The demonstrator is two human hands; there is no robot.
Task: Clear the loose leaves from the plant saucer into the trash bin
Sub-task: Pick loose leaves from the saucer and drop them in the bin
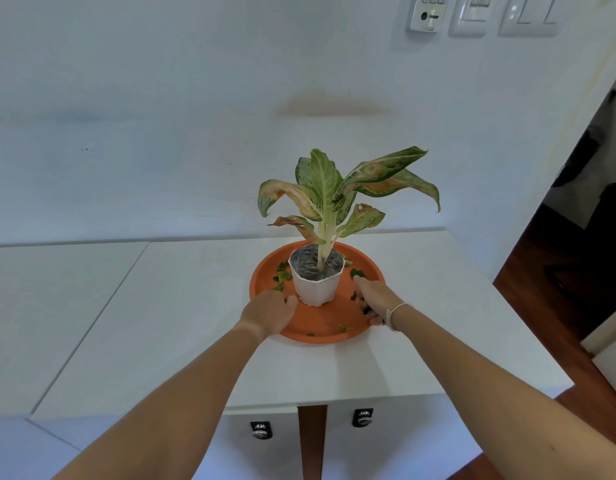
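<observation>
In saucer [320, 320]: leaf scraps [281, 274] beyond left grip [270, 311]; others under right grip [374, 301].

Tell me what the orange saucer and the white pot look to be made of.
Saucer: likely plastic, possibly glazed clay; smooth, even orange with a thin raised rim and a faint sheen. White pot: probably thin plastic; its faceted walls, crisp angular rim and matte white surface suggest moulding. Neither can be confirmed by sight alone.
</observation>
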